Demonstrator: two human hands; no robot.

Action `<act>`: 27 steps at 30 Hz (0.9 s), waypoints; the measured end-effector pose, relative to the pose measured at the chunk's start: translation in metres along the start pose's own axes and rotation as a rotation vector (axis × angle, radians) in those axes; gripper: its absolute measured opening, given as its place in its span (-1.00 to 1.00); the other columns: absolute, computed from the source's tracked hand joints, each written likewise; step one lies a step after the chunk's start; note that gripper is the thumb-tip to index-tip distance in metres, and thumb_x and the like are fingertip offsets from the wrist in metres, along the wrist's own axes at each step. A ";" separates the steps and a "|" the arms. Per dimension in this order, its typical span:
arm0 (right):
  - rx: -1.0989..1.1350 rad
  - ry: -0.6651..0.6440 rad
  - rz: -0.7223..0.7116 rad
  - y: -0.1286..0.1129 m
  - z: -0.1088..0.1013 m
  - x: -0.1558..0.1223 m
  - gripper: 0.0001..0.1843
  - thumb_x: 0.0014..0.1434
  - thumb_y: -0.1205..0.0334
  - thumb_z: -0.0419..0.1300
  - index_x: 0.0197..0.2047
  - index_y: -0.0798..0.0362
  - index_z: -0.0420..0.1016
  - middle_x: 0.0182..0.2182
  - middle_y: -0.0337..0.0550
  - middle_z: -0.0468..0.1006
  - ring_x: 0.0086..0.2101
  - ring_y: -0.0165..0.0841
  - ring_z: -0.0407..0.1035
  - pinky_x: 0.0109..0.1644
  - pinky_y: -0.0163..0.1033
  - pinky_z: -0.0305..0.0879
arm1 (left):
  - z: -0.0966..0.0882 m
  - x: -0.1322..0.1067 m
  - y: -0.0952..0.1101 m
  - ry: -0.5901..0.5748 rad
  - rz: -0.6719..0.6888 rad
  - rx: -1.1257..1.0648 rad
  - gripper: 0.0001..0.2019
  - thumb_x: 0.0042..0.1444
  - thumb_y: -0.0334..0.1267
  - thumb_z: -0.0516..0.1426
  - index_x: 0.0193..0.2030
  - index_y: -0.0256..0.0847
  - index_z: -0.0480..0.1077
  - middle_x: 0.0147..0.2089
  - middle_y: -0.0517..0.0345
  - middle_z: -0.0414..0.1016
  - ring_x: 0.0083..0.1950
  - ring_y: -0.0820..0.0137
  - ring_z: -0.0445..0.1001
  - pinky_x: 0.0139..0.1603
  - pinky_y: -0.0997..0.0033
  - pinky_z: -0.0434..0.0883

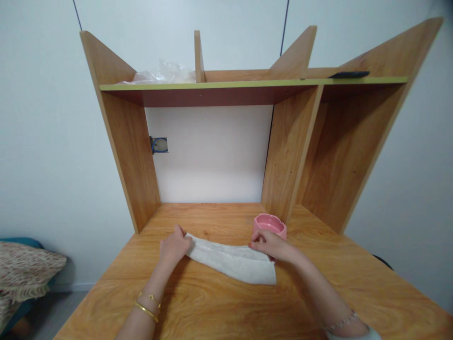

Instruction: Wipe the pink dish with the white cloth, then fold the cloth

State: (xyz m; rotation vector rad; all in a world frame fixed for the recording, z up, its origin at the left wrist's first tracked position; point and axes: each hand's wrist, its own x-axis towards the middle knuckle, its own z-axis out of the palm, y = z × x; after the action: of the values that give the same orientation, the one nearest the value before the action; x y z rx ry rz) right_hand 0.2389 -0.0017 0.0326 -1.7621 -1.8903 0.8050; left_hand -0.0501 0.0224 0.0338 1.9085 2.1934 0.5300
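A pale grey-white cloth (230, 260), folded into a long strip, stretches between my two hands just over the wooden desk. Its left end is pinched in my left hand (176, 247), with the fingers closed. My right hand (271, 243) grips the upper edge near the other end, thumb and fingertips together, and the lower right corner hangs free. Right behind my right hand stands a pink bowl (269, 221) with a wavy rim, its front partly hidden by the hand.
A wooden shelf unit (212, 88) rises from the back of the desk (219, 311). On its upper shelf lie a clear plastic bag (163, 73) and a dark flat object (349, 74). An uncovered wall box (160, 145) shows behind. Patterned fabric (31, 264) lies at far left.
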 end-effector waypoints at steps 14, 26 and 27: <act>-0.282 -0.287 0.006 -0.012 -0.012 -0.018 -0.70 -0.27 0.19 0.30 -0.40 0.12 0.43 -0.54 -0.29 0.38 -0.52 -0.48 0.21 -0.55 -0.41 -0.03 | 0.005 -0.009 0.009 -0.063 0.464 0.039 -0.78 -0.12 -0.41 0.01 -0.34 -0.15 0.40 -0.23 0.13 0.45 -0.14 0.30 0.34 -0.14 0.39 0.20; -0.229 -0.255 0.003 -0.014 -0.011 -0.017 -0.85 -0.21 0.37 0.19 -0.45 0.11 0.34 -0.54 -0.30 0.36 -0.49 -0.47 0.23 -0.53 -0.42 0.01 | -0.001 -0.009 0.008 -0.107 0.396 0.094 -0.79 -0.16 -0.38 0.03 -0.35 -0.16 0.40 -0.24 0.08 0.43 -0.13 0.27 0.33 -0.15 0.37 0.20; -0.233 -0.245 0.002 -0.013 -0.011 -0.017 -0.83 -0.22 0.37 0.19 -0.45 0.10 0.33 -0.52 -0.28 0.36 -0.48 -0.46 0.23 -0.51 -0.41 0.02 | -0.001 -0.009 0.009 -0.091 0.389 0.083 -0.80 -0.16 -0.39 0.02 -0.36 -0.17 0.40 -0.24 0.08 0.43 -0.12 0.27 0.33 -0.14 0.37 0.19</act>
State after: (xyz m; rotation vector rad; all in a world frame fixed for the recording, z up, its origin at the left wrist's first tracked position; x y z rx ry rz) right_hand 0.2378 -0.0171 0.0506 -1.8722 -2.2200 0.8655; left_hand -0.0412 0.0141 0.0376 2.3693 1.8199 0.4019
